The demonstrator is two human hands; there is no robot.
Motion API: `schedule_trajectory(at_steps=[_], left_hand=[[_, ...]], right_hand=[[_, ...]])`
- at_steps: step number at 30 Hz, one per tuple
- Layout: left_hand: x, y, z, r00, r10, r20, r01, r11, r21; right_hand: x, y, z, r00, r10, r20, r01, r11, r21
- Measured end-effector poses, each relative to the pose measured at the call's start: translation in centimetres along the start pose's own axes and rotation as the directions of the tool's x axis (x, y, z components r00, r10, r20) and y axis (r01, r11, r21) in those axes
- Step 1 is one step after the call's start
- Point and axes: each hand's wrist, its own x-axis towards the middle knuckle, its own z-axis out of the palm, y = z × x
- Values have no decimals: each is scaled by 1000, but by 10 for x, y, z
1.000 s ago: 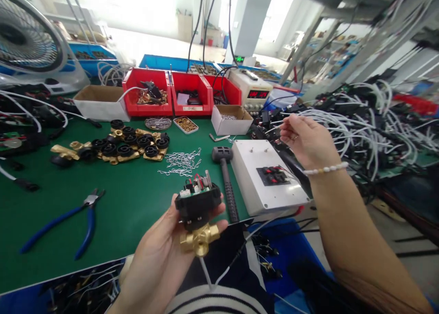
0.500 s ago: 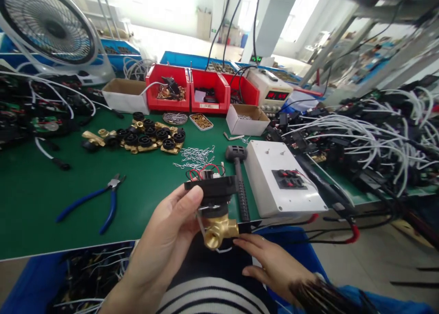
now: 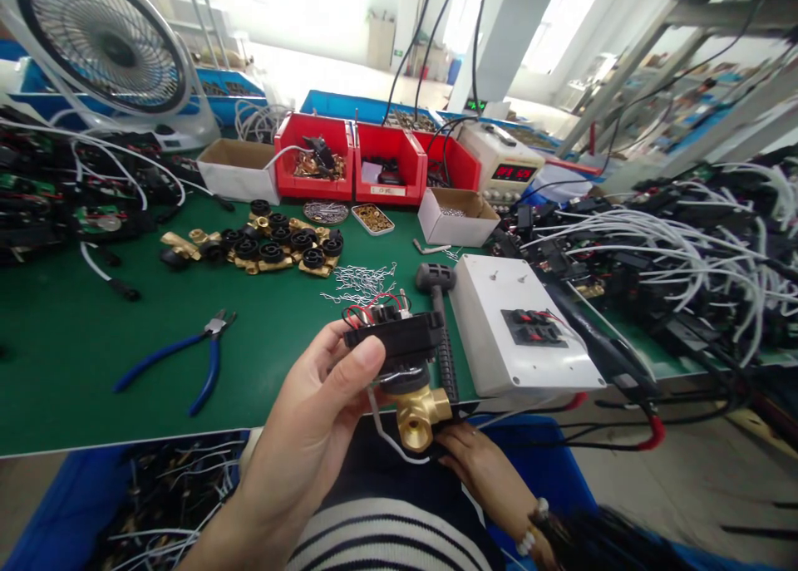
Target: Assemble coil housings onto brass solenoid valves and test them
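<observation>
My left hand grips a motorized brass valve by its black housing, thumb across the near side. Red and black wires show on top of the housing, and the brass valve body hangs below, one round port facing me. A white cable loops down from the valve toward my right hand. That hand is lower, just right of the brass body, with fingers curled in. Its fingertips are partly hidden, and I cannot make out what they hold. A black mallet lies behind the valve.
Blue-handled cutters lie left on the green table. Behind are metal clips, brass valve bodies with black caps and red bins. A grey switch box stands right, near a cabled heap.
The view has shifted slightly. My left hand has tilted the valve and moved it a little right. My right hand has drawn in under the brass body, its fingers curling from a spread pose.
</observation>
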Motion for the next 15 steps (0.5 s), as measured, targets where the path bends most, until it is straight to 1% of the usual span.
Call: schedule_trajectory(at_steps=[4,6,8,10,13,15], left_hand=[[3,0,-2,998,61,9,-62,996,69],[10,-3,-7,991,134,13,-134,976,170],[21,-8,-17,979,205,-14,-186,913,363],[34,-14,-28,974,222,-40,-163,817,553],[47,-19,-43,982,185,-29,-116,725,679],[48,-18,-51,978,207,-26,-120,659,743]], right_hand=[[-3,-1,6,999,-44,14,44,999,-2],[-6,-3,7,998,-56,25,56,998,6],[-7,-5,8,997,-69,30,68,997,19],[-7,-7,8,997,-79,20,78,996,33],[-2,-10,8,997,-81,-19,82,995,48],[3,-12,9,993,-111,-34,113,992,64]])
